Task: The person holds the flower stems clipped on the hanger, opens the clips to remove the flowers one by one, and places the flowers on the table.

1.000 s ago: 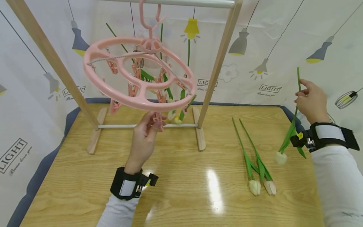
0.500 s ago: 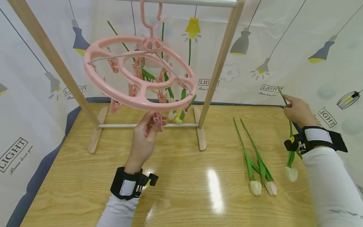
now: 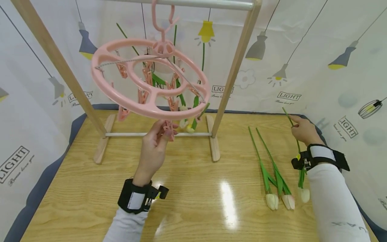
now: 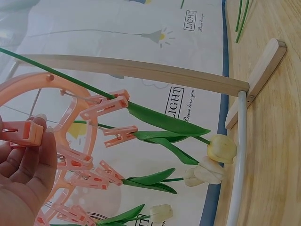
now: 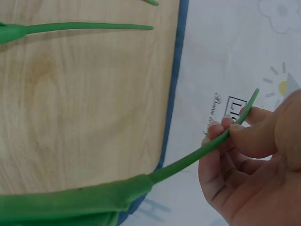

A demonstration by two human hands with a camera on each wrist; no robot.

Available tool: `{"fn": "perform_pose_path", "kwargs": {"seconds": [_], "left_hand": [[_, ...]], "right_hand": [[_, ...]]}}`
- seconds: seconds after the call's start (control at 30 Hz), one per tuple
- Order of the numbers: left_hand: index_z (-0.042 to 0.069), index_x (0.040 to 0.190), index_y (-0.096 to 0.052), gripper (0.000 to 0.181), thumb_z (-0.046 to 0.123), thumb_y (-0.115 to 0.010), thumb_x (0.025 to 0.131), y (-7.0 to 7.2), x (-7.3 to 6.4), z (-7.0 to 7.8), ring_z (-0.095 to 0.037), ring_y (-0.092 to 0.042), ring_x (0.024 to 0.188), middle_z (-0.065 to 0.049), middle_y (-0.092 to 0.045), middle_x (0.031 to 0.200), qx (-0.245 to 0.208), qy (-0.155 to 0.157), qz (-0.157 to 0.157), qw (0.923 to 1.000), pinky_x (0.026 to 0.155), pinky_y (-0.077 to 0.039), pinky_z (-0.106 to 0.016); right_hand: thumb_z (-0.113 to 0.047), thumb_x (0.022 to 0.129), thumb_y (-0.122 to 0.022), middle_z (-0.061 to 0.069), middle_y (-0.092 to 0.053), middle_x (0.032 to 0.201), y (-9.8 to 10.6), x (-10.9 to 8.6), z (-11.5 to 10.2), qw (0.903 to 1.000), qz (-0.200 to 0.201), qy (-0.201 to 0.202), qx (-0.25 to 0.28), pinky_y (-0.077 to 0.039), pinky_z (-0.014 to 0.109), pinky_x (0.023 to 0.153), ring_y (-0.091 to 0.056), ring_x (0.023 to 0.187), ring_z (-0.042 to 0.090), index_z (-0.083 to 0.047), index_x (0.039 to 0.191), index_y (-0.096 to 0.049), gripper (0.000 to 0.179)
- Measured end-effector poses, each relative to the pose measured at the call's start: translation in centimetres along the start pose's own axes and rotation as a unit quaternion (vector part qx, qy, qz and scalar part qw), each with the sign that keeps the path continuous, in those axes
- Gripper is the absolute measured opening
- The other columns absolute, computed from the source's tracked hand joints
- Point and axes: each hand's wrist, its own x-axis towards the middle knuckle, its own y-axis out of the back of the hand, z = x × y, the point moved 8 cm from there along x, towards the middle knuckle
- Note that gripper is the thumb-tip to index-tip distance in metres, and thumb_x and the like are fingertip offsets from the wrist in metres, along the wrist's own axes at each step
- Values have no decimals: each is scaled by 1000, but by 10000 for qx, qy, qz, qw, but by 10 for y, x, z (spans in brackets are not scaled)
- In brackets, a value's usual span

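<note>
My left hand (image 3: 152, 151) pinches a pink clothespin (image 3: 169, 130) that hangs from the front of a round pink drying hanger (image 3: 145, 109). With thumb and fingers my right hand (image 3: 305, 130) pinches the stem of a white artificial tulip (image 3: 303, 194), near its cut end; the bloom hangs lowest, close over the table at the right. In the right wrist view the green stem (image 5: 188, 159) runs between thumb and fingertips. Several tulips hang bloom-down from other clothespins, one a yellowish tulip (image 4: 222, 149) in the left wrist view.
Two more tulips, a white tulip (image 3: 272, 201) and a pinkish tulip (image 3: 288, 201), lie on the wooden table (image 3: 193, 188) right of centre. A wooden stand (image 3: 234, 70) with a metal top bar (image 3: 211, 3) bears the hanger. Patterned cloth (image 3: 317, 50) encloses the table behind.
My right hand has moved left and down with the tulip, bringing its bloom near the two lying tulips. The left hand stays on the clothespin.
</note>
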Motion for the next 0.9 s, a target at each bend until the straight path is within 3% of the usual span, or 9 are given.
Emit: {"fn": "perform_pose_path", "kwargs": {"seconds": [0.13, 0.3, 0.47, 0.63, 0.73, 0.9], "left_hand": [[-10, 126, -52, 29, -6, -48, 97, -1, -1, -1, -15, -59, 85, -33, -62, 103, -1, -4, -6, 10000, 68, -49, -13], [-11, 126, -51, 30, -7, -48, 97, -2, -1, 0, -21, -60, 85, -32, -62, 103, -36, -21, -3, 10000, 69, -49, -12], [-11, 126, -51, 30, -7, -48, 97, -2, -1, 0, -30, -60, 84, -31, -62, 103, -61, 9, 39, 10000, 69, -49, -12], [-11, 127, -51, 30, -7, -48, 97, -2, -2, 0, -27, -61, 85, -31, -62, 103, -80, -2, 41, 10000, 70, -49, -12], [-10, 127, -51, 30, -7, -48, 97, -2, -2, 0, -26, -61, 85, -31, -62, 103, -83, -20, 30, 10000, 70, -49, -12], [-10, 127, -51, 30, -6, -48, 98, -2, -2, -1, -26, -60, 85, -31, -62, 103, -67, -37, 13, 10000, 70, -49, -12]], "right_hand": [[3, 90, -35, 50, -43, 128, -14, 2, 9, 9998, -201, -38, 40, -42, 42, 63, -53, 85, 46, 4, 151, -16, 64], [8, 86, -35, 48, -44, 129, -29, 3, 14, 9977, -450, 20, 504, -41, 35, 61, -55, 89, 43, 3, 152, -12, 71], [7, 89, -34, 50, -41, 131, -38, 3, 13, 9982, -374, 154, 453, -41, 38, 65, -49, 112, 55, 11, 149, -14, 64], [4, 93, -38, 47, -52, 122, -41, 2, 7, 9986, 337, 339, 238, -48, 48, 72, -53, 106, 54, 23, 133, -40, 45], [4, 90, -40, 46, -55, 116, -44, 0, 7, 9973, 608, 358, 208, -48, 55, 75, -54, 99, 52, 24, 126, -47, 43], [2, 86, -42, 44, -53, 118, -57, -1, 10, 9992, 323, 100, 230, -47, 61, 82, -51, 105, 53, 23, 130, -43, 49]]}}
